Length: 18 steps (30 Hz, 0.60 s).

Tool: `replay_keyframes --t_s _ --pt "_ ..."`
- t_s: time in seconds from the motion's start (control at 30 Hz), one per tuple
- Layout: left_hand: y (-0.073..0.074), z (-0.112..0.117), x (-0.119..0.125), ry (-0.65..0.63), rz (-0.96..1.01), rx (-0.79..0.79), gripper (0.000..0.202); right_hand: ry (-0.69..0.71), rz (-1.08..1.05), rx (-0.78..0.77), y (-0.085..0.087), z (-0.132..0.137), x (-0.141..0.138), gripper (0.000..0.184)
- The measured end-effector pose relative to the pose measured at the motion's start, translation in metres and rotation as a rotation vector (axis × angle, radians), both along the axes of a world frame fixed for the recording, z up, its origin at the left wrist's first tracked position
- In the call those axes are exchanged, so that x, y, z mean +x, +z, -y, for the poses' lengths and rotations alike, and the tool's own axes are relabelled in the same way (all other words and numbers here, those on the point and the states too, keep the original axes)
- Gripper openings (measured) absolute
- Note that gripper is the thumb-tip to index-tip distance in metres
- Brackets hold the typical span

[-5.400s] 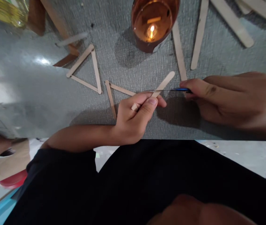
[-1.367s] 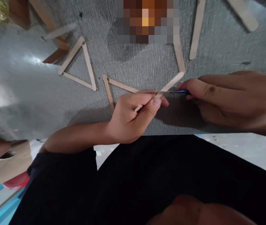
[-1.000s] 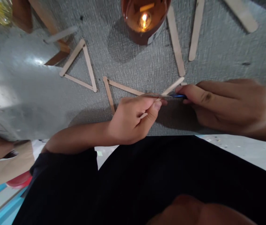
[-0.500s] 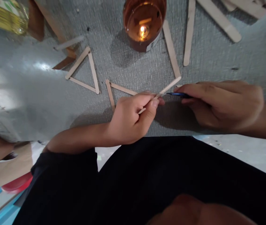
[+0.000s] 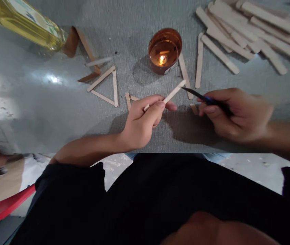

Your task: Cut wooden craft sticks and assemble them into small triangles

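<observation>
My left hand [image 5: 145, 119] pinches a wooden craft stick [image 5: 174, 92] between thumb and fingers, its far end tilted up to the right. In my right hand [image 5: 237, 114] is a slim knife [image 5: 198, 95] with a dark pointed blade and some blue near the grip. The blade's tip is at the stick's far end; whether it presses in I cannot tell. Another craft stick [image 5: 185, 73] lies behind that end. A triangle of craft sticks [image 5: 115, 88] lies to the left. Partly hidden behind my left hand are joined sticks [image 5: 128, 100].
A lit candle in an amber glass [image 5: 165, 51] stands beyond my hands. Loose craft sticks [image 5: 237, 30] are heaped at the back right. A bottle of yellow liquid [image 5: 30, 27] and a curled brown strip [image 5: 83, 44] lie at the back left of the grey table [image 5: 65, 115].
The view has shifted, showing more of the stick pile and bottle. The knife's tip has moved from near my left fingers to the stick's far end.
</observation>
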State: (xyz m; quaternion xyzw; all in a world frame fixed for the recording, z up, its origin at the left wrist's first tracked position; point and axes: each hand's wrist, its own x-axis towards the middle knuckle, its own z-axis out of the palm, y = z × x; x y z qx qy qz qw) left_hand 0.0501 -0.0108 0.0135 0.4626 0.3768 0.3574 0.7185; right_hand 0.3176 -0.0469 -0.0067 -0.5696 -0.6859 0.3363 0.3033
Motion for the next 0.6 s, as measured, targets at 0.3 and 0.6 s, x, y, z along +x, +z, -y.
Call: replay_keyframes --t_s 0.3,0.6 --pt "0.005 0.003 0.0 -0.072 0.052 -0.09 0.035 0.156 0.105 0.062 -0.002 -0.005 0.006 0.025" --pt "0.001 0.017 0.001 -0.159 -0.088 0.108 0.034 0.214 0.169 0.363 -0.001 0.0 -0.003 0.019"
